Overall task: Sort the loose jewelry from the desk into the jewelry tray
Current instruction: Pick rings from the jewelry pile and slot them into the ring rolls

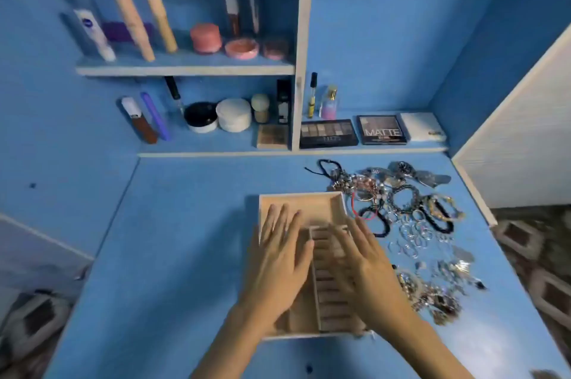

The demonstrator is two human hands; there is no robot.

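Note:
A pale wooden jewelry tray (309,202) with a large back compartment and rows of narrow slots lies on the blue desk (185,239). My left hand (278,258) hovers flat over its left side, fingers spread, holding nothing. Over the slotted right side, my right hand (361,261) is spread the same way, also with nothing in it. The loose jewelry (411,218) lies in a heap to the right of the tray: black cords, bangles, silver rings (415,238), and earrings (432,295) nearer to me.
Shelves behind the desk hold cosmetics: tubes, jars, brushes, eyeshadow palettes (329,133) and a white box (423,127). A white panel (519,137) borders the desk's right side. Patterned floor shows beyond the right edge.

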